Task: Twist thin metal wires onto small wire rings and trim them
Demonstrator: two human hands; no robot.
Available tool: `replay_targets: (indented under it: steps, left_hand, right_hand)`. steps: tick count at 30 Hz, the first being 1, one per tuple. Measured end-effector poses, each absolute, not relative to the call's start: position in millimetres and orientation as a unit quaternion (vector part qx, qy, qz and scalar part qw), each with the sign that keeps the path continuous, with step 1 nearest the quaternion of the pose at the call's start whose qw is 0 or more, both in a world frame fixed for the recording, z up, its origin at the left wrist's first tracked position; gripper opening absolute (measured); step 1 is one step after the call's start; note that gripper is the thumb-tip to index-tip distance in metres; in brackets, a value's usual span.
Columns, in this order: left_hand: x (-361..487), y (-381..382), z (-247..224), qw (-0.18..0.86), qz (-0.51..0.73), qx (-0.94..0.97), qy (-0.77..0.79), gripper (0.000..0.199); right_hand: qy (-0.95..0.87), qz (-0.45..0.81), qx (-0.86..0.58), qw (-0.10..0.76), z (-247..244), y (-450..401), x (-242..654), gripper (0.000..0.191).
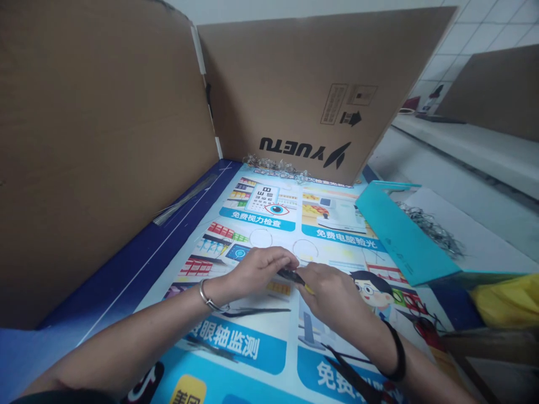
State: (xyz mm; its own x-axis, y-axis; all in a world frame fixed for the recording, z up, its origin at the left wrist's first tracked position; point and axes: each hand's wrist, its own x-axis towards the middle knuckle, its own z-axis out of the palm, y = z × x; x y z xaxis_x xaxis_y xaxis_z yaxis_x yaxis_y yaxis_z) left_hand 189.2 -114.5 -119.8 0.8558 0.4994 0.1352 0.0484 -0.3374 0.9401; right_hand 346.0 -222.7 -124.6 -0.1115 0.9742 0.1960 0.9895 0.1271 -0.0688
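Both of my hands meet above the middle of the printed sheet [269,303]. My left hand [263,269], with a silver bangle at the wrist, has its fingers pressed together at the tip of a dark tool; what it pinches is too small to make out. In my right hand [326,289] are pliers [290,275] with a dark head and a bit of yellow on the handle. A thin wire loop [305,249] shows just beyond my fingers. Dark thin strands [265,310] lie on the sheet below my hands.
Tall cardboard panels [101,140] stand at the left and back. A turquoise box [408,241] at the right holds tangled wire pieces [433,227]. Wire scraps [278,164] line the back panel. Red-handled scissors [427,331] and a yellow bag [507,300] are at the right.
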Motion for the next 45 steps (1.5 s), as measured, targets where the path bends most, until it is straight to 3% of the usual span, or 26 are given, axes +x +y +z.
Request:
replay_targets:
  steps: [6,10,16,20,23,28,31,34,45]
  left_hand:
    - [187.6,-94.1,-113.5,0.563,0.292,0.732,0.248,0.026]
    - [185.9,-74.6,-117.0,0.604,0.321,0.661,0.308,0.026]
    - [182.1,-50.8,-132.3,0.513,0.321,0.715,0.350,0.022]
    - [180.8,-43.4,-141.0,0.516,0.302,0.722,0.349,0.018]
    - [181.4,-46.8,-139.9,0.508,0.282,0.744,0.331,0.017]
    - [184.4,-70.1,-126.9,0.382,0.258,0.854,0.242,0.009]
    - [187.8,-90.1,-123.3,0.327,0.235,0.895,0.192,0.008]
    - [190.7,-106.8,-125.4,0.310,0.209,0.913,0.162,0.008]
    - [190.3,-110.5,-125.7,0.400,0.142,0.882,0.203,0.009]
  right_hand:
    - [-0.727,-0.066,-0.676,0.101,-133.1,-221.1,341.8,0.028]
    - [-0.734,-0.052,-0.671,0.084,-137.4,-222.6,338.2,0.017]
    - [-0.748,-0.047,-0.657,0.080,-140.5,-222.6,335.0,0.013]
    - [-0.749,-0.034,-0.658,0.077,-142.6,-222.1,334.0,0.014]
    - [-0.727,-0.001,-0.676,0.124,-142.1,-221.5,336.0,0.013]
    - [-0.627,0.112,-0.714,0.290,-136.0,-219.4,345.3,0.016]
    - [-0.591,0.173,-0.709,0.344,-134.6,-218.4,348.0,0.016]
    - [-0.591,0.209,-0.692,0.358,-136.7,-217.4,347.0,0.014]
    - [-0.607,0.293,-0.654,0.344,-128.6,-216.3,343.5,0.010]
